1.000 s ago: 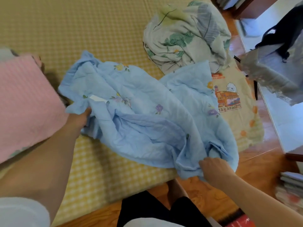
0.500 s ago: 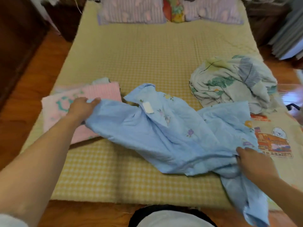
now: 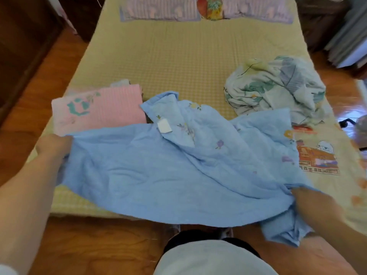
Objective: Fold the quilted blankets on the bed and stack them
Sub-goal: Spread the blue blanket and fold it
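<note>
A light blue quilted blanket (image 3: 158,175) with small flowers and a white tag lies stretched across the foot of the bed (image 3: 188,62). My left hand (image 3: 52,145) grips its left edge, and my right hand (image 3: 315,203) grips a bunched part near its right corner, which hangs over the bed's edge. Behind my left hand a folded pink blanket (image 3: 103,108) lies flat. A crumpled white blanket with green leaves (image 3: 276,88) sits on the right. Under it spreads a cream blanket with a cartoon print (image 3: 325,155).
Striped pillows (image 3: 158,8) and a colourful cushion (image 3: 210,6) line the head of the bed. Wooden floor (image 3: 39,82) runs along both sides, with dark furniture (image 3: 25,36) on the left. My legs stand against the bed's foot.
Both hands have pulled the blue blanket wider and toward me, so it lies flatter. My left hand moved down and left, off the pink blanket. The view has drawn closer.
</note>
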